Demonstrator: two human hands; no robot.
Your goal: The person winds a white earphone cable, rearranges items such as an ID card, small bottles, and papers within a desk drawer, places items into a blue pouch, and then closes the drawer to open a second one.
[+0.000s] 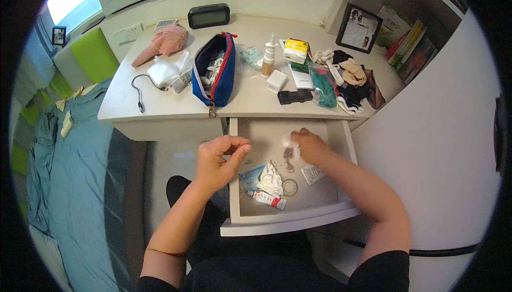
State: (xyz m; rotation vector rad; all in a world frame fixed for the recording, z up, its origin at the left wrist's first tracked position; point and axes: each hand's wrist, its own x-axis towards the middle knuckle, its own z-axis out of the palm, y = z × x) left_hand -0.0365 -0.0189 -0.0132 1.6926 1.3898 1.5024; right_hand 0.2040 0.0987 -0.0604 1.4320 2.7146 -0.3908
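My right hand (314,147) is inside the pulled-out desk drawer (294,217), closed on a crumpled white tissue (289,142), and looks blurred. Just below the tissue is a dark brown smudge or small object (289,158), too blurred to name. Above the drawer's left wall hangs my left hand (220,160), thumb and fingers drawn together with nothing visible in them. At the drawer's front left lie a crumpled white paper (271,180), a blue packet (251,179), a red-and-white tube (267,200) and a tape roll (290,187). A white box (313,174) bearing writing is under my right wrist.
On the desktop (172,110) stand a blue pouch (226,80) with cables inside, a spray bottle (269,58) and a black clock (209,16). A white charger (277,81), a bagged green cord (323,86) and a cloth pile (354,78) lie rightward. A bed (80,172) is at left.
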